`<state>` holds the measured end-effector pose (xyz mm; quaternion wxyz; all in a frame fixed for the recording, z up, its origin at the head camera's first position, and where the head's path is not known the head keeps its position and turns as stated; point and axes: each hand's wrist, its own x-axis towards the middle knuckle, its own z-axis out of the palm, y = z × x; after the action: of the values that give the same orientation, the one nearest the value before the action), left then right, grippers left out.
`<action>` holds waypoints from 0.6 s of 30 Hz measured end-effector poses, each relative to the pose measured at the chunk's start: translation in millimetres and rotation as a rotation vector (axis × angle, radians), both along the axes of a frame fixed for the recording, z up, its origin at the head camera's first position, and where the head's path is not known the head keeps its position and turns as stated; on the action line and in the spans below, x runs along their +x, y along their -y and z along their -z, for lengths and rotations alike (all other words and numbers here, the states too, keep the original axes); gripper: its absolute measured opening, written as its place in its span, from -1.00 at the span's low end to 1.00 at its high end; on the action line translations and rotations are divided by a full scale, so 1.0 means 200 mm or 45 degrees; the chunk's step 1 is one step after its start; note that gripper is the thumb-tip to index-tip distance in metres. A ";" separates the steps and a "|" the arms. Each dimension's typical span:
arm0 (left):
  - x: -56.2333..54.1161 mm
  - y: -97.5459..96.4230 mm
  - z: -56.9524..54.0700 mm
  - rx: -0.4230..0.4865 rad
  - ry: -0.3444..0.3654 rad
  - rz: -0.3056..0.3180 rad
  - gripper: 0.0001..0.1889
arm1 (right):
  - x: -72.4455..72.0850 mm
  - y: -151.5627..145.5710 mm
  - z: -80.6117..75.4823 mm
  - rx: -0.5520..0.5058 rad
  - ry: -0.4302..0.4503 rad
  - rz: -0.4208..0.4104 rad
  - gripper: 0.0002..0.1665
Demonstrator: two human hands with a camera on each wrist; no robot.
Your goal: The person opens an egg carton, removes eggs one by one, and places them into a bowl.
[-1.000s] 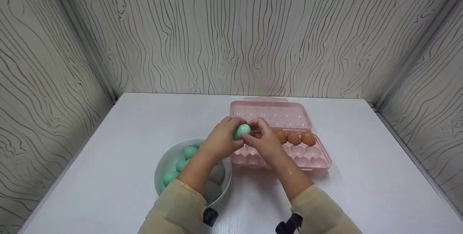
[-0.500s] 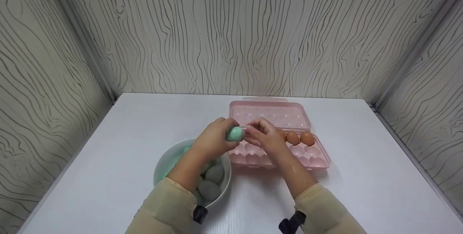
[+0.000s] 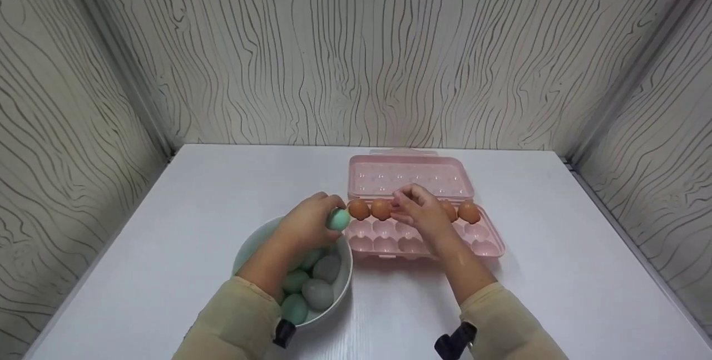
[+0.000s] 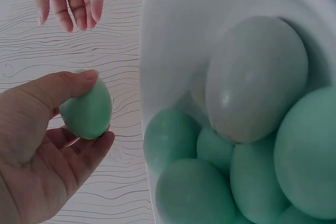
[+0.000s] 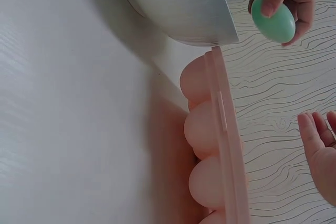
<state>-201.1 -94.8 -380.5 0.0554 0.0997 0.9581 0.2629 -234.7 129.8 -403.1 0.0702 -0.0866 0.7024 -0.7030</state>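
A pale green egg (image 3: 339, 220) is pinched between the thumb and fingers of my left hand (image 3: 305, 222), above the right rim of the white bowl (image 3: 346, 287). In the left wrist view the egg (image 4: 88, 109) stands out beside the bowl's wall. My right hand (image 3: 421, 214) holds nothing, its fingers loosely bent over the pink egg carton (image 3: 389, 255). Brown eggs (image 3: 381, 209) sit in the carton's back row, and this hand hides part of that row. Green eggs (image 4: 191, 192) and greyish eggs (image 4: 257, 80) lie in the bowl.
The carton's lid (image 3: 411, 171) lies folded back behind its tray. Bowl and carton stand side by side on a white table (image 3: 556, 271). Wood-patterned panels (image 3: 345, 59) rise behind the table and at both sides.
The left hand has moved left with the green egg, away from the right hand and over the bowl. The right hand has shifted slightly right, and brown eggs at the back left now show.
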 end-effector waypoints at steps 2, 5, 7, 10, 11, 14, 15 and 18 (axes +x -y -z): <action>0.00 0.01 0.01 -0.037 0.024 0.021 -0.58 | 0.00 -0.01 0.00 0.026 0.002 0.013 -0.76; 0.00 0.04 0.02 -0.113 0.034 0.083 -0.61 | 0.00 -0.01 0.00 0.028 0.010 0.040 -0.76; 0.01 0.05 0.02 -0.144 0.065 0.112 -0.64 | -0.01 -0.02 0.00 0.033 0.013 0.062 -0.76; 0.01 0.06 0.02 -0.167 0.135 0.110 -0.65 | -0.01 -0.02 0.00 0.030 0.018 0.078 -0.76; 0.01 0.06 0.02 -0.175 0.151 0.107 -0.64 | -0.01 -0.03 0.00 0.039 0.012 0.075 -0.76; 0.02 0.06 0.02 -0.216 0.167 0.097 -0.60 | -0.01 -0.03 0.00 0.041 0.006 0.067 -0.76; 0.02 0.06 0.02 -0.232 0.165 0.097 -0.59 | -0.01 -0.03 0.00 0.049 0.003 0.065 -0.75; 0.04 0.05 0.01 -0.275 0.161 0.094 -0.56 | -0.01 -0.04 0.00 0.076 0.004 0.073 -0.74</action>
<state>-193.9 -105.4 -383.4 0.1356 0.1117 0.9711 0.1615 -236.4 137.7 -403.6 0.0539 -0.0632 0.7252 -0.6835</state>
